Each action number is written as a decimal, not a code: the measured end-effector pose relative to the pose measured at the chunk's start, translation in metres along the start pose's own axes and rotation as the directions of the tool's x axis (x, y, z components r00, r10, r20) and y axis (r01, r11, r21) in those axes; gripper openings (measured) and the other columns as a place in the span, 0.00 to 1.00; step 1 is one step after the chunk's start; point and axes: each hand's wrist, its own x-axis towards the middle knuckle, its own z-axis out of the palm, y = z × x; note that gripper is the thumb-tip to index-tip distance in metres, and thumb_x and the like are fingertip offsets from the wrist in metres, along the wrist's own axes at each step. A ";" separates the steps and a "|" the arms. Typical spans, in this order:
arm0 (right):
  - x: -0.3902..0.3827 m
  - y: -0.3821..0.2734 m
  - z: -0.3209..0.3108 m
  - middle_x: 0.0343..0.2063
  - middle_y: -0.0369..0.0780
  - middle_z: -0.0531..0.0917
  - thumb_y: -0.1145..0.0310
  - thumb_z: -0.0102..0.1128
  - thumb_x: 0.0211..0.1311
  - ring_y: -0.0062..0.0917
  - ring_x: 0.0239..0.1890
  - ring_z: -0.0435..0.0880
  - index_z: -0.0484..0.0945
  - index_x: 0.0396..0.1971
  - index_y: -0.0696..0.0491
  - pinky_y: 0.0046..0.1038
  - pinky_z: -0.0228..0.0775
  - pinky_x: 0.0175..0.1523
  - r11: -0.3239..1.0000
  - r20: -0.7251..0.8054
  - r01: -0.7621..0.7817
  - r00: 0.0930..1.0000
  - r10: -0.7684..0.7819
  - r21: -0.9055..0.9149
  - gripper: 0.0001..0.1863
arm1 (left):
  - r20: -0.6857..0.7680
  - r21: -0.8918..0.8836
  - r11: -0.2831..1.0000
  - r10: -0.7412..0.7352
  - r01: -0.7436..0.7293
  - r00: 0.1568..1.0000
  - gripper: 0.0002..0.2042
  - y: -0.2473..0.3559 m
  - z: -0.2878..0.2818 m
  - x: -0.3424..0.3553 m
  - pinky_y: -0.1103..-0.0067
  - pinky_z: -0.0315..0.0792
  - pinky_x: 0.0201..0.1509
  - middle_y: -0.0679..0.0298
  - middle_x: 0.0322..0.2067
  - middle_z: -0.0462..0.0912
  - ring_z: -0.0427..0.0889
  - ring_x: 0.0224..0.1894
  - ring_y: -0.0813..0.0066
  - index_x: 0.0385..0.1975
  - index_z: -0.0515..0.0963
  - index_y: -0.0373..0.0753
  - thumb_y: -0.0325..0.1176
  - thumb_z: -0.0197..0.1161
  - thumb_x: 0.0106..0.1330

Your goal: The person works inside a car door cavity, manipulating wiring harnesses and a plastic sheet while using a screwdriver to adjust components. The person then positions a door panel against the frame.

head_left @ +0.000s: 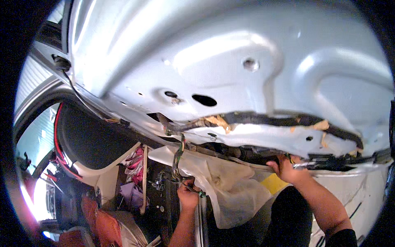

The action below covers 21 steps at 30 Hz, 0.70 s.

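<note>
Above me spreads a bare silver car lid panel (230, 78) with several holes. A black wiring harness (263, 119), wrapped in places with tan tape, runs along its lower part. One branch of wires (177, 160) hangs from the panel down to my left hand (189, 195), whose fingers are closed round the wires beside a small green connector (202, 194). My right hand (290, 169) reaches up to the dark gap at the panel's lower edge, its thumb apart. The other fingertips are hidden in the gap, near some thin wires.
A cloudy plastic sheet (230, 193) hangs between my arms, with a yellow patch (273, 183) beside it. On the left are the car's dark window (92, 131) and pink and purple cloths (133, 193). An orange-red cloth (103, 222) lies at lower left.
</note>
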 end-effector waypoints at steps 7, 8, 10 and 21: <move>-0.004 0.012 0.003 0.53 0.57 0.77 0.45 0.60 0.64 0.59 0.55 0.74 0.72 0.57 0.62 0.57 0.62 0.63 0.965 0.221 -0.104 0.974 0.051 0.239 0.35 | 0.526 -0.601 0.024 -0.741 0.799 0.418 0.09 0.078 -0.001 0.015 0.84 0.67 0.21 0.66 0.28 0.79 0.70 0.19 0.81 0.39 0.77 0.42 0.38 0.63 0.64; 0.010 0.016 -0.006 0.54 0.57 0.76 0.45 0.59 0.64 0.58 0.57 0.73 0.72 0.57 0.61 0.57 0.61 0.64 0.930 0.342 -0.193 0.936 0.080 0.311 0.35 | 0.533 -0.533 0.109 -0.727 0.839 0.433 0.08 0.073 0.002 0.024 0.85 0.64 0.18 0.67 0.26 0.78 0.69 0.18 0.82 0.38 0.77 0.42 0.38 0.63 0.65; 0.008 0.007 -0.010 0.55 0.57 0.76 0.44 0.57 0.65 0.57 0.59 0.73 0.73 0.57 0.61 0.56 0.61 0.65 0.916 0.421 -0.224 0.905 0.067 0.334 0.35 | 0.287 -0.324 0.382 -0.832 0.866 0.474 0.07 0.072 0.001 0.016 0.83 0.56 0.13 0.71 0.19 0.75 0.66 0.13 0.82 0.34 0.76 0.42 0.37 0.64 0.68; 0.007 0.017 0.035 0.19 0.53 0.81 0.44 0.52 0.68 0.51 0.22 0.83 0.74 0.43 0.60 0.50 0.75 0.26 0.985 0.140 0.010 0.990 0.015 -0.171 0.29 | 0.055 -0.341 0.721 -0.625 0.603 0.779 0.14 0.038 0.032 0.014 0.80 0.69 0.19 0.65 0.27 0.81 0.76 0.23 0.77 0.39 0.79 0.36 0.41 0.66 0.63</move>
